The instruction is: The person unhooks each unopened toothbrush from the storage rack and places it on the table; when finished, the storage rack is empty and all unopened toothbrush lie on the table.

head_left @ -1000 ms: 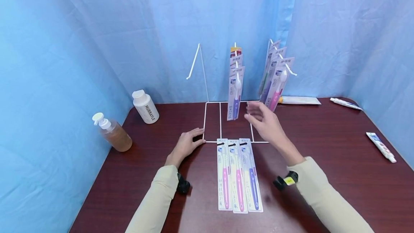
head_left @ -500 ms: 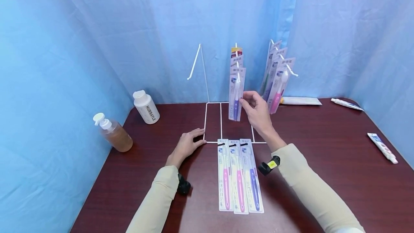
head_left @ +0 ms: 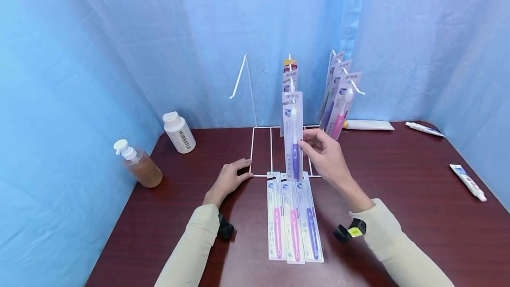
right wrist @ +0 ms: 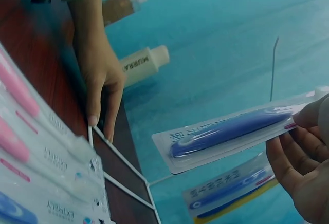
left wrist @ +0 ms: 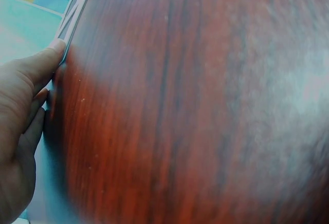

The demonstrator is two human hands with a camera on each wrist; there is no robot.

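Purple toothbrush pack now off hook, pinched by right fingers.

We see a dark reddish-brown wooden table standing in a corner hung on all sides with wrinkled light blue curtains, evenly lit.

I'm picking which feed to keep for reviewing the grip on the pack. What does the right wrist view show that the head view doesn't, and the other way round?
Only the right wrist view shows, close up, the right hand's fingers curled round the end of the purple toothbrush pack.

Only the head view shows the whole rack with its hanging packs, the toothpaste tubes and the full table.

Both show the left hand resting at the rack's base, three packs lying flat, the white bottle and the pump bottle.
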